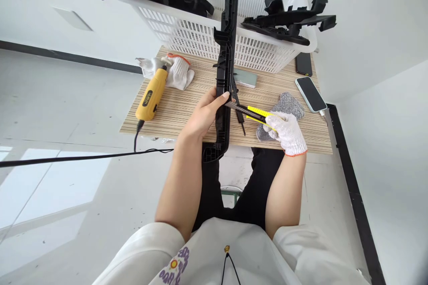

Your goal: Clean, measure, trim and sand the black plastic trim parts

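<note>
My bare left hand point(207, 110) is closed round a long black plastic part point(226, 60), which stands lengthwise from the basket down past the table's front edge. In a white glove, my right hand point(284, 128) grips a yellow and black utility knife point(257, 114). The knife's extended blade points left, and its tip is at the black part beside my left thumb; whether it touches cannot be made out. A grey cloth point(288, 106) lies under and behind my right hand. A thin black piece point(239, 109) rests on the table below the knife.
A white basket point(190, 33) with several black parts point(284, 20) stands at the table's point(180, 113) back. To the left are a yellow corded tool point(152, 94) and a white glove point(180, 72). Two phones point(311, 93) point(303, 63) lie at the right, a grey-green box point(245, 78) in the middle.
</note>
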Motion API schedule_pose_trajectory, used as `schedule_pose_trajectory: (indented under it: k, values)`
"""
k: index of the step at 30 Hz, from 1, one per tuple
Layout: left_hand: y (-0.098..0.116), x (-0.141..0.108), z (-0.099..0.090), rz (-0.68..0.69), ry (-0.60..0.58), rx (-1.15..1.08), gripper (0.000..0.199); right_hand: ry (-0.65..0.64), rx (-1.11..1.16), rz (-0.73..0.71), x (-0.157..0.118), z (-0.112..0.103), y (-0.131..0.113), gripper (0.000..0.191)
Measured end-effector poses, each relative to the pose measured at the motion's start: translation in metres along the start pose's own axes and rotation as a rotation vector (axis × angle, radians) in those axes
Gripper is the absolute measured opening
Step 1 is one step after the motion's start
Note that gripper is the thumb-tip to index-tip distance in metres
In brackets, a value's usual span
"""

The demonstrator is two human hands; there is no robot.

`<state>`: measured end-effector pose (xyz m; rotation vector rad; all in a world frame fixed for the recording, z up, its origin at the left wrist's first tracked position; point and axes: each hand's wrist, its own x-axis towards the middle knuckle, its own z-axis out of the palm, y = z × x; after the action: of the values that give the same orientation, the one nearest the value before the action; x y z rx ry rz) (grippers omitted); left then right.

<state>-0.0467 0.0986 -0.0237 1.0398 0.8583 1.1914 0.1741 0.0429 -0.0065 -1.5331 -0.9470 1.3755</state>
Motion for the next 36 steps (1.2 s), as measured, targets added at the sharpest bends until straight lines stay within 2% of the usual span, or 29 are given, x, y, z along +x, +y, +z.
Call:
schedule_pose_trajectory:
  k: [8,17,24,29,36]
  values:
    - [0.0044,-0.0014,-0.0015,0.037,0.005,-0.019,0.036,-0.040,-0.025,0.004,0.0017,-0.0022,0.0020,0.029]
    - [0.0039,0.0013,0.0016,0.076,0.073,0.010,0.034,-0.011,-0.007,-0.018,0.0014,-0.0007,0.0024,0.032]
    - [0.0029,0.0007,0.0033,0.110,0.072,0.045,0.036,-0.016,-0.010,-0.024,0.0024,0.0025,0.0017,0.033]
    - [0.0029,0.0021,0.0038,0.126,0.055,0.023,0.031,-0.011,-0.011,-0.030,0.0036,0.0026,0.0025,0.033]
    - [0.0055,0.0024,0.0041,0.060,0.065,-0.036,0.022,-0.018,0.005,-0.011,0.0030,0.0002,0.0031,0.037]
